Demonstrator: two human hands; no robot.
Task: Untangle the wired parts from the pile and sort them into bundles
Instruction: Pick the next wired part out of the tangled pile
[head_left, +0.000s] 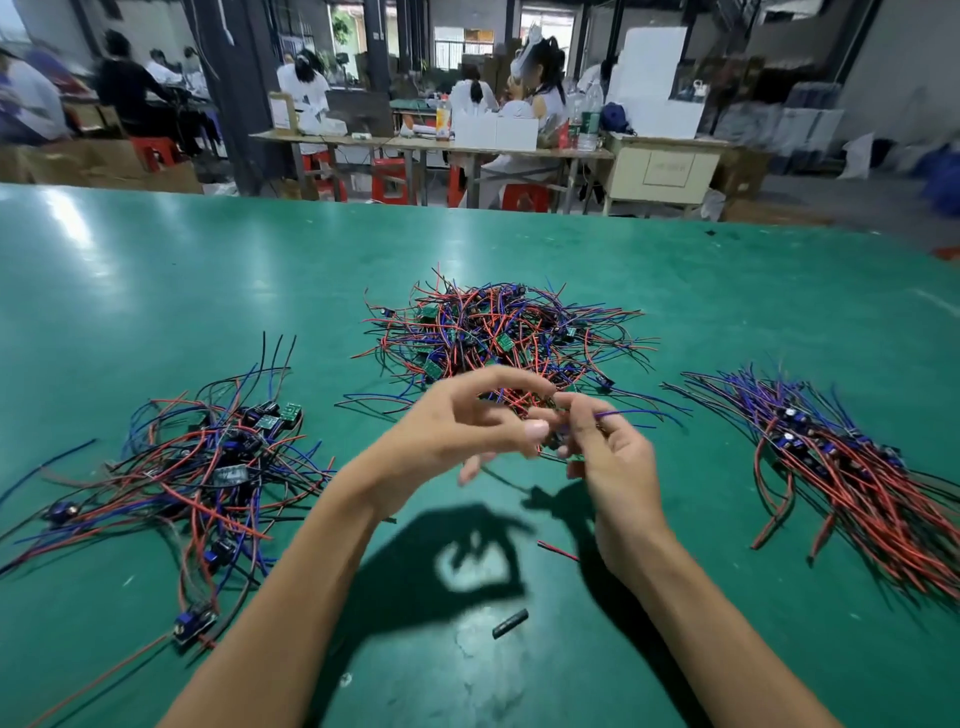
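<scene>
— Where is the tangled pile (501, 332) seen?

— Mid-table (156, 270), behind both raised hands. A looser bundle (208, 467) is laid at left, a combed one (852, 467) at right.

— And the grip?

— A wired part (563, 444) is pinched by the right hand (608, 457), blue wire trailing right. The left hand (457, 421) is curled beside it, thumb at the part; whether it is gripped cannot be told.

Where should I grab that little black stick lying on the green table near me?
Pinch the black stick across its middle, coming straight down from above. It lies flat and alone on the green table, slanted, with bare space along both long sides, so fingers fit there.
</scene>
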